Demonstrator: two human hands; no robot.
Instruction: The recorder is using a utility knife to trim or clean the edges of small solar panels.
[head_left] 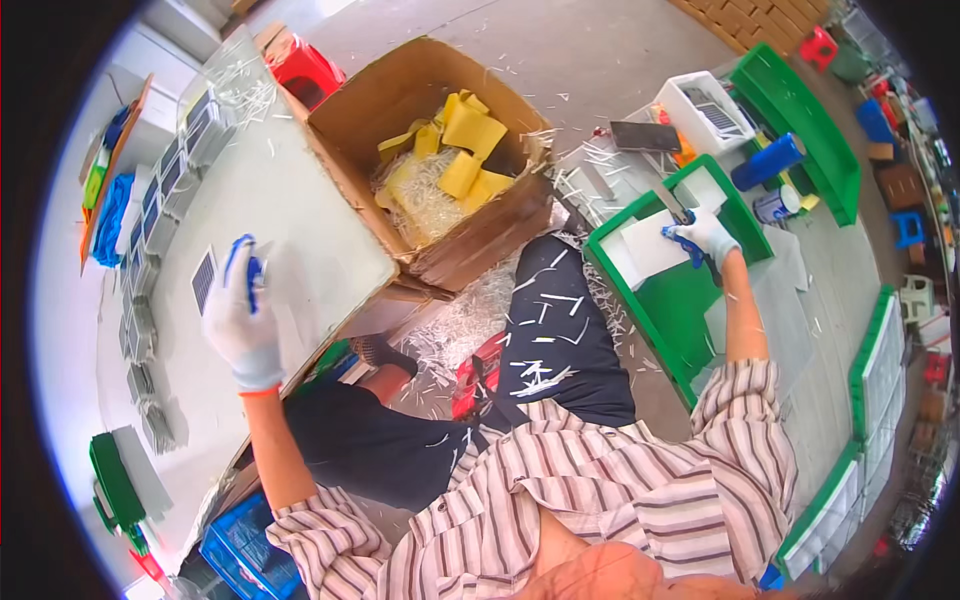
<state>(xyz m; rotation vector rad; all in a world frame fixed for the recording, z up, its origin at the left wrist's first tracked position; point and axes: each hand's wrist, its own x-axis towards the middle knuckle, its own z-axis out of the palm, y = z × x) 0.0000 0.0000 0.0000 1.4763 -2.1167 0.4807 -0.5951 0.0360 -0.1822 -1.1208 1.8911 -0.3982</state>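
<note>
My left hand (243,315), in a white glove with blue fingertips, is over the pale tabletop (310,235) on the left. Its fingers are stretched out and a little apart, with nothing visible in them. Just left of it lies a small dark panel with a light edge (203,280). On the right, my right hand (708,240), gloved the same way, is closed round a slim grey tool (677,206) that looks like a utility knife. It hovers over or touches white sheets (645,248) in a green tray (655,325); contact is hard to tell.
Between the tables stands an open cardboard box (470,250) with yellow pieces (473,130) and white shreds. Stacks of dark panels (160,200) line the left table. A blue cylinder (768,162), a white bin (705,115) and another green tray (800,130) stand beyond my right hand.
</note>
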